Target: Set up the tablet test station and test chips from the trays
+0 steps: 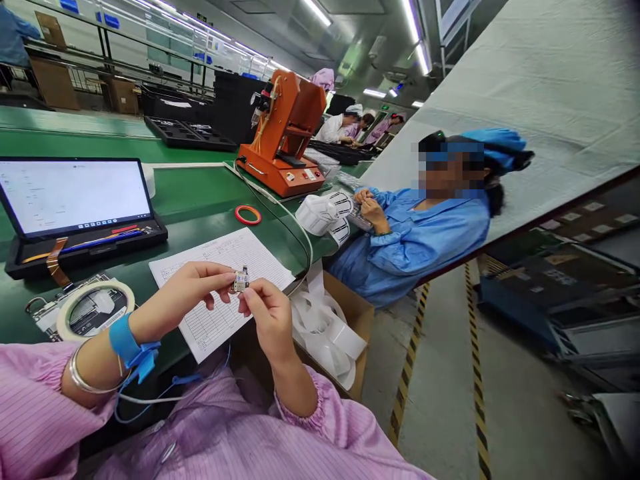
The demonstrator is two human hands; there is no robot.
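Note:
Between my two hands is a small circuit board (241, 280) with pale metal parts and a short dark tab sticking up. My left hand (203, 287), with a blue wrist strap (131, 347) below it, pinches the board's left edge. On the board's right edge close the thumb and fingers of my right hand (270, 313). Both hands hover over a printed form sheet (213, 327) lying on the green table (197, 217). To the left, a roll of cream tape (65, 319) rests on a flat electronic assembly (45, 308).
An open tablet (75, 197) stands in a black tray at the left. Behind the sheet lie a red tape ring (248, 215) and an orange press machine (285, 143). A carton (364, 333) of white strips sits by the table edge. A co-worker (425, 220) in blue sits at right.

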